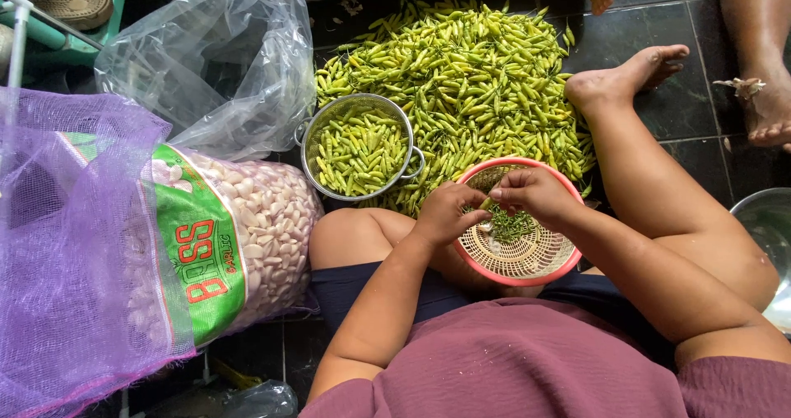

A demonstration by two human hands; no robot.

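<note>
We are sitting beside a purple mesh sack point(66, 245) and a bag of peeled garlic point(264, 220). A metal strainer point(360, 146) is holding green chilies. Our left hand point(445, 214) and right hand point(534, 194) are pinching one small chili point(492, 196) between fingertips above the pink basket point(527, 274) resting on our lap.

Top: a mauve-purple garment, loose and softly creased; short sleeves ended at the upper arms
Lower wear: dark navy shorts
Forearms, hands, legs, feet: bare; no jewellery visible
</note>
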